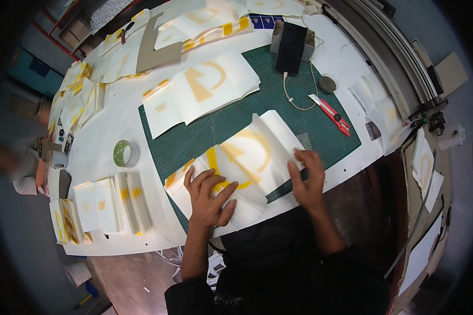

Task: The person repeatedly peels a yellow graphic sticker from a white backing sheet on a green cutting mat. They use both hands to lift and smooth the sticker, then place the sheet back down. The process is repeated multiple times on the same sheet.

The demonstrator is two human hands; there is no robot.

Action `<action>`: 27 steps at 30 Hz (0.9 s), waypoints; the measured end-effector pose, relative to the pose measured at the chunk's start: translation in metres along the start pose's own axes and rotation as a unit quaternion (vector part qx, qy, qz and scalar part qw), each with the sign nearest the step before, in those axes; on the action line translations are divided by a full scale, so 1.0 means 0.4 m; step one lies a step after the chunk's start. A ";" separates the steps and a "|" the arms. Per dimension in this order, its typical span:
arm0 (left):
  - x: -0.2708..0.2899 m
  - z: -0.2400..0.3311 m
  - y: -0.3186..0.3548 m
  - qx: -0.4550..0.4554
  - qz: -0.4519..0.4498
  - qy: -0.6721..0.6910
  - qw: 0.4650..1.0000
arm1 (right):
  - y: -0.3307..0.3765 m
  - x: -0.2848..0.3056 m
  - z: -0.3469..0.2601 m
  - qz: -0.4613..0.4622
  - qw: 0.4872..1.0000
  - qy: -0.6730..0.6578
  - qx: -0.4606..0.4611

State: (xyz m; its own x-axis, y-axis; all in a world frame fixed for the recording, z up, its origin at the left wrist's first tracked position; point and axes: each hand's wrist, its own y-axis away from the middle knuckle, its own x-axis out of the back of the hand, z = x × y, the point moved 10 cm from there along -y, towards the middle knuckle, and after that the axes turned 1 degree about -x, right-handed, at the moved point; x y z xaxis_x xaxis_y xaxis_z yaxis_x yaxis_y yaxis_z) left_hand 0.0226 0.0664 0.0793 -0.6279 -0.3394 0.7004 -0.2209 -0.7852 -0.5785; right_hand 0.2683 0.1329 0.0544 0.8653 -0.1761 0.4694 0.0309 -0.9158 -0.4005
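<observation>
A stack of folded white sheets with yellow printed shapes (276, 173) lies tilted on the green cutting mat (331, 142) in front of me. My left hand (209, 198) rests on its left part, fingers spread over the yellow curve. At the right edge is my right hand (307, 178), thumb and fingers apart with nothing visible between them. It is close to the paper; whether it touches I cannot tell. A second white stack with a yellow print (168, 118) lies farther back on the mat.
A red utility knife (331, 115) lies at the mat's right. Behind it, a phone (290, 47) with a cable leans on a box. A tape roll (126, 154) and more folded stacks (97, 205) stand left. A metal rail (399, 58) runs along the right. Another person sits far left.
</observation>
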 end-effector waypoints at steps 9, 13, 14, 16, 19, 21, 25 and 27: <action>0.000 -0.003 0.013 -0.022 0.016 -0.015 1.000 | 0.013 -0.113 -0.023 -0.076 0.988 0.129 -0.042; -0.001 -0.007 0.019 -0.021 0.014 -0.010 1.000 | 0.023 -0.121 -0.095 -0.057 0.998 -0.027 -0.012; 0.001 -0.011 0.020 -0.012 0.019 -0.007 1.000 | 0.028 -0.116 -0.130 -0.056 0.996 -0.071 0.017; 0.004 -0.017 0.017 0.006 0.031 0.001 1.000 | 0.050 -0.135 -0.193 -0.125 0.980 -0.137 0.073; 0.012 -0.011 0.003 0.030 0.003 -0.014 0.999 | 0.076 -0.150 -0.248 -0.204 0.950 -0.199 0.124; 0.008 -0.016 0.011 0.016 0.012 -0.022 1.000 | 0.059 -0.108 -0.193 -0.139 0.975 -0.153 0.087; 0.007 -0.025 0.025 0.005 0.033 -0.029 0.999 | -0.003 -0.006 -0.037 0.049 0.988 0.146 0.028; 0.011 -0.026 0.031 0.010 0.052 -0.035 0.998 | -0.026 0.008 0.017 0.041 0.970 0.238 -0.014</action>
State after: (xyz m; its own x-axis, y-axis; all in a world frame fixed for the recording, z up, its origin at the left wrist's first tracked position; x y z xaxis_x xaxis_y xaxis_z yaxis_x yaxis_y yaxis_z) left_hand 0.0095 0.0607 0.0709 -0.5921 -0.4548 0.6652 -0.1411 -0.7542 -0.6413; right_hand 0.2740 0.1444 0.0546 0.5350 -0.3899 0.7495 -0.0480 -0.8997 -0.4338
